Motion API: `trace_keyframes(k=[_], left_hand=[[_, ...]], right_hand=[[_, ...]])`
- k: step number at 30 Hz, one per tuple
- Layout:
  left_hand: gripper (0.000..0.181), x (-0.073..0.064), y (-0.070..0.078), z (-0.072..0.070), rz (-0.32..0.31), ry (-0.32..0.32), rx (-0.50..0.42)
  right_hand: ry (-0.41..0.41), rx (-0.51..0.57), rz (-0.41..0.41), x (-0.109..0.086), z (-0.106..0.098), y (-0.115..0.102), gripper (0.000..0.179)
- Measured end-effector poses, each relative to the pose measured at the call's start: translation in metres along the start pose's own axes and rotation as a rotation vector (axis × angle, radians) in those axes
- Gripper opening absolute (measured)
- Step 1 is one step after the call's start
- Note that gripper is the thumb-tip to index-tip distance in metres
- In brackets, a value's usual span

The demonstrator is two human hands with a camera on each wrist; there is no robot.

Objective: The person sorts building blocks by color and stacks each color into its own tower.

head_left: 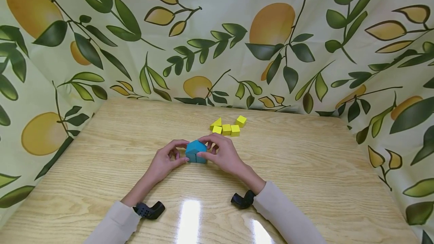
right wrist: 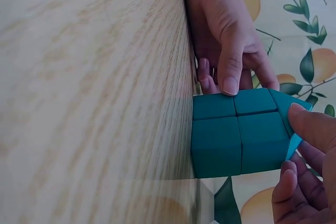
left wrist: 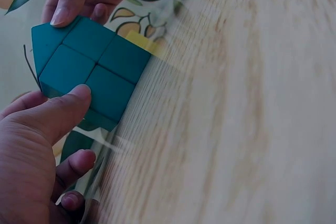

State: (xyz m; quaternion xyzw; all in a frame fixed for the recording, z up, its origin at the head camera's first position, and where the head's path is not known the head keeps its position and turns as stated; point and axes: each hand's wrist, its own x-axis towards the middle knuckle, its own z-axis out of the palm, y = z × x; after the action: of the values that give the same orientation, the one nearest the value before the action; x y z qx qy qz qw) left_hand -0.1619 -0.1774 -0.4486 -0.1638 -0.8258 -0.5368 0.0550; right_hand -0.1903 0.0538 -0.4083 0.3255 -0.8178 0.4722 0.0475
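Blue cubes [head_left: 191, 157] stand on the table in two layers, two wide, with a blue triangular block [head_left: 196, 145] on top like a roof. My left hand [head_left: 162, 163] pinches the stack's left side. In the left wrist view its thumb presses an upper cube [left wrist: 68, 66], with fingers partly hidden behind. My right hand [head_left: 225, 155] holds the triangular block between thumb and fingers from the right. The right wrist view shows the cubes [right wrist: 216, 145] lined up with narrow seams, and the right thumb on the triangular block's sloping edge.
Just beyond the hands lie several yellow cubes [head_left: 226, 129] in a row, a yellow triangular block [head_left: 216, 124] behind them, and another yellow cube [head_left: 241, 121] to the right. A fruit-patterned cloth [head_left: 217, 59] hangs behind the wooden table [head_left: 305, 161]. Both wrists wear black devices [head_left: 149, 211].
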Motion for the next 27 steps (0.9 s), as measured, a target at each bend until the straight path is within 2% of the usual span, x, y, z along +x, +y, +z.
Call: trace_keyframes(k=[27], left_hand=[[0.046, -0.0005, -0.0007, -0.0004, -0.01, -0.008, -0.005]], right_hand=[[-0.027, 0.006, 0.017, -0.001, -0.0003, 0.0014, 0.036]])
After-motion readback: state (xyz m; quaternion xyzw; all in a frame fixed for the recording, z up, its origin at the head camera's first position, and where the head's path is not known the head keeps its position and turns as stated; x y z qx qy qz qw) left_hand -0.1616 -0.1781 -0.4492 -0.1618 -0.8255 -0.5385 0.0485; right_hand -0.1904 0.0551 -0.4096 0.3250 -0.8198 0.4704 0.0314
